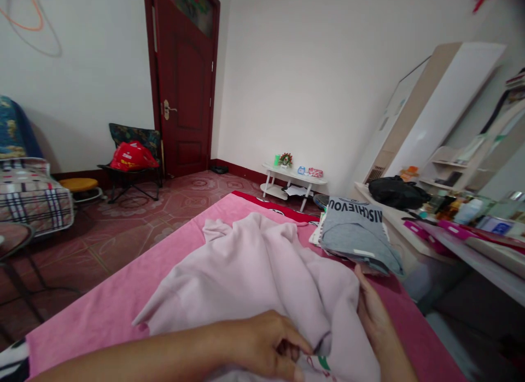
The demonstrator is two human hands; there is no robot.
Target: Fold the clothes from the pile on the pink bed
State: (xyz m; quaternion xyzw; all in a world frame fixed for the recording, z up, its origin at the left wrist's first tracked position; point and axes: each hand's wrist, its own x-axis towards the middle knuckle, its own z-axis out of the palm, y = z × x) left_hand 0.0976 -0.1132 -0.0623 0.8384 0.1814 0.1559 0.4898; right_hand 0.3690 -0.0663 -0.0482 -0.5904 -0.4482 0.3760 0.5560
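Note:
A pale pink garment [250, 272] of soft cloth lies spread and rumpled on the pink bed cover [106, 311]. Reaching in from the left, my left hand [266, 343] has its fingers curled in on the cloth, beside a small patch with green and red print [322, 365]. My right hand [373, 311] is at the garment's right edge and grips the cloth there; folds partly hide its fingers. Just beyond that hand sits a stack of folded clothes, topped by a grey shirt [353, 234] with dark lettering.
To the right a dressing table [410, 245] carries a black bag [397, 192] and several bottles. A low white table [295, 175] stands by the far wall. On the left are a folding chair [135, 133] with a red bag [133, 156], and a yellow stool [79, 184].

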